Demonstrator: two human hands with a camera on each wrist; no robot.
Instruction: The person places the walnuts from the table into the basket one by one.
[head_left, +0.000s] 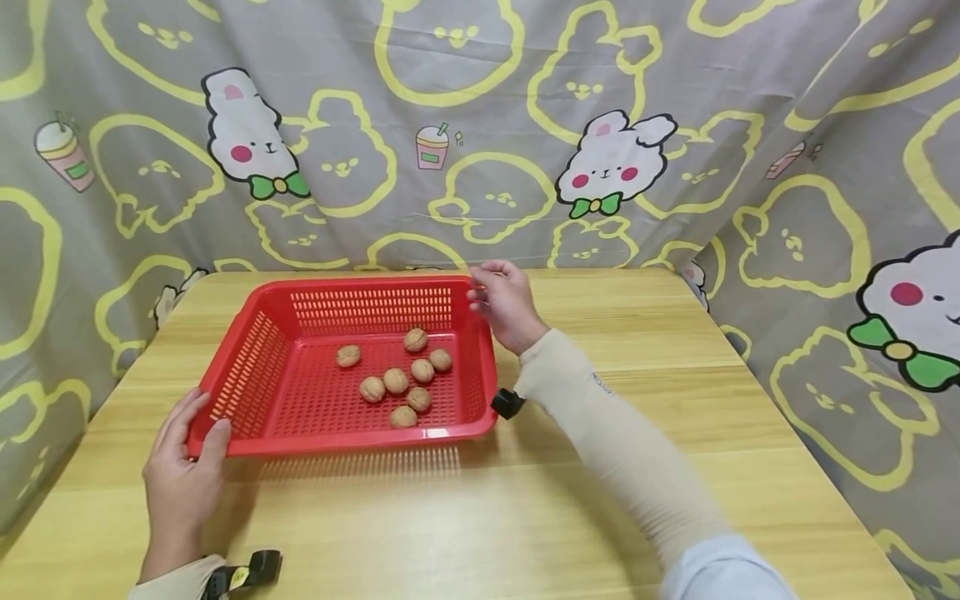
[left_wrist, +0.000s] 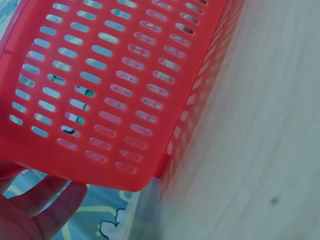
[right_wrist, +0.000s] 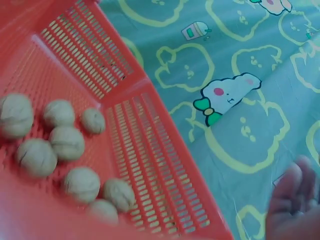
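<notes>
A red plastic basket point(head_left: 347, 447) with slotted walls is on the wooden table, several walnuts point(head_left: 395, 381) lying loose on its floor, mostly toward the right side. At the basket's near left corner, my left hand point(head_left: 183, 475) grips the rim, thumb over the top and fingers outside. The left wrist view shows those fingers point(left_wrist: 60, 207) beneath the rim. My right hand point(head_left: 510, 304) is by the far right corner, its fingers loosely bent and slightly blurred. In the right wrist view this hand point(right_wrist: 295, 200) appears apart from the basket wall and holds nothing.
The wooden table point(head_left: 637, 333) extends to the right of the basket and in front of it. A grey curtain point(head_left: 495, 125) with yellow outlines and white cartoon rabbits hangs behind and along both sides. Small black cameras point(head_left: 507, 403) are strapped to both wrists.
</notes>
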